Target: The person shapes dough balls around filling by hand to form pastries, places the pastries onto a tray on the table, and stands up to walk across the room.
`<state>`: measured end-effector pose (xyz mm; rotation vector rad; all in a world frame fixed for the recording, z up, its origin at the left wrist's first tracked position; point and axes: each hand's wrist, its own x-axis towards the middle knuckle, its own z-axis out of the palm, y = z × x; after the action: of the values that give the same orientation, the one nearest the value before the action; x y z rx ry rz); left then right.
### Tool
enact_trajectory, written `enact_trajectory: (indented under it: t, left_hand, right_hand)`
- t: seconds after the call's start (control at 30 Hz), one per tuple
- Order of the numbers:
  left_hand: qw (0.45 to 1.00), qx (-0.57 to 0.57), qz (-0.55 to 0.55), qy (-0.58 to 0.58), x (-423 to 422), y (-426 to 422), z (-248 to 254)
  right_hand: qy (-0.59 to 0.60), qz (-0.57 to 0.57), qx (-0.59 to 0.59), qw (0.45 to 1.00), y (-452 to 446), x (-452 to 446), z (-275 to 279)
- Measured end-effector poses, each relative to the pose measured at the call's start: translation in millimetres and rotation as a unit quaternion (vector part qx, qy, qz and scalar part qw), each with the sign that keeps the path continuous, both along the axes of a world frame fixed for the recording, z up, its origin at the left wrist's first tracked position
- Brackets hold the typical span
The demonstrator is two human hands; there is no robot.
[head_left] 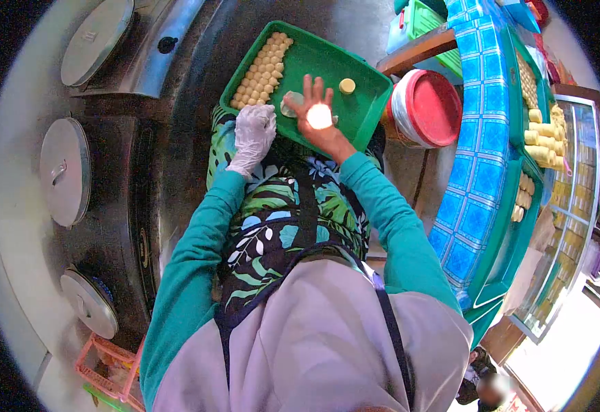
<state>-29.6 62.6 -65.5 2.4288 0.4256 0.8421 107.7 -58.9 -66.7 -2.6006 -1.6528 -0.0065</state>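
A green tray (365, 75) rests across my lap. Rows of small pale dough balls (262, 72) fill its left side, and a single short dough piece (346, 86) lies apart toward the right. My right hand (317, 120) is bare, palm down with fingers spread over the tray's near part, a bright patch of light on its back. Beside its thumb, partly under the hand, is a clear see-through piece (292, 104) whose kind I cannot make out. My left hand (255, 130), in a thin white glove, is closed at the tray's near left edge; its contents are hidden.
Large lidded metal pots (66, 172) line the left side. A red-lidded bucket (433, 108) stands right of the tray. Beyond it, a table with a blue checked cloth (475, 151) holds green trays and dough rolls (545, 144). Another person (488, 384) is at lower right.
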Motion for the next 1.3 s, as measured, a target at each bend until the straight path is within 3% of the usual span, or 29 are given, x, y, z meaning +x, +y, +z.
enact_trajectory:
  t: [0.07, 0.33, 0.4, 0.43, 0.47, 0.53, 0.57, 0.67, 0.77, 0.93, 1.0, 1.03, 1.07, 1.13, 1.17, 1.2, 1.27, 1.3]
  left_hand:
    - [1.000, 0.000, 0.004, 0.009, -1.1, -2.7, 0.0]
    - [0.999, 0.020, 0.013, 0.045, 2.9, -2.8, 8.2]
    - [0.987, 0.064, -0.005, 0.147, 3.8, -6.7, 15.7]
    - [0.973, 0.048, -0.014, 0.226, 7.4, -9.0, 20.2]
    - [0.973, 0.045, -0.012, 0.225, 9.9, -13.7, 23.8]
    - [0.958, 0.226, -0.029, 0.174, 11.3, -24.4, 27.7]
    - [0.942, 0.199, -0.056, 0.264, 12.7, -30.6, 24.6]
    - [0.922, 0.214, -0.070, 0.314, 12.5, -35.5, 21.8]
    - [0.920, 0.206, -0.080, 0.322, 11.6, -35.0, 22.4]
    - [0.926, 0.216, -0.100, 0.294, 8.7, -35.0, 16.9]
    - [0.929, 0.151, -0.101, 0.322, 13.3, -30.8, 18.6]
    - [0.979, 0.099, -0.069, 0.167, 16.9, -24.2, 3.6]
    - [0.979, 0.101, -0.069, 0.166, 21.8, -17.7, 6.4]
    - [0.969, 0.008, 0.051, 0.240, 24.1, -10.5, 10.1]
    - [0.978, 0.079, 0.060, 0.185, 24.5, -8.1, 8.0]
    - [0.978, 0.080, 0.060, 0.185, 28.2, -7.0, 6.3]
    - [0.945, 0.134, 0.071, 0.291, 32.8, -9.2, 4.2]
    - [0.949, 0.132, 0.080, 0.275, 34.9, -11.9, 4.0]
  right_hand:
    - [0.015, 0.018, 0.060, 0.998, -1.5, -12.5, -8.5]
    - [0.005, 0.066, 0.059, 0.996, 1.0, -9.2, 1.0]
    - [0.100, 0.008, 0.133, 0.986, -3.9, 1.1, 19.4]
    - [0.027, -0.036, 0.263, 0.964, -4.4, 17.1, 7.0]
    - [0.039, -0.070, 0.325, 0.942, -13.4, 31.1, 20.7]
    - [0.002, -0.106, 0.295, 0.949, -25.8, 57.7, 21.2]
    - [-0.004, -0.143, 0.266, 0.953, -31.5, 64.1, 20.2]
    - [0.006, -0.171, 0.214, 0.962, -38.6, 80.1, 12.5]
    - [0.023, -0.132, 0.222, 0.966, -38.3, 83.0, -0.1]
    - [0.041, -0.170, 0.223, 0.959, -39.3, 85.8, -0.9]
    - [0.040, -0.170, 0.224, 0.959, -37.5, 87.7, 4.0]
    - [0.025, -0.178, 0.212, 0.961, -38.3, 85.5, 5.7]
    - [0.008, -0.187, 0.202, 0.961, -36.0, 86.7, 7.5]
    - [-0.011, -0.183, 0.220, 0.958, -34.7, 83.4, 8.1]
    - [-0.031, -0.174, 0.237, 0.955, -33.3, 80.9, 9.5]
    - [-0.032, -0.173, 0.237, 0.955, -28.4, 78.0, 10.5]
    - [-0.003, -0.072, 0.305, 0.950, -17.5, 60.5, 9.2]
    - [0.068, -0.024, 0.347, 0.935, -12.9, 48.9, -1.3]
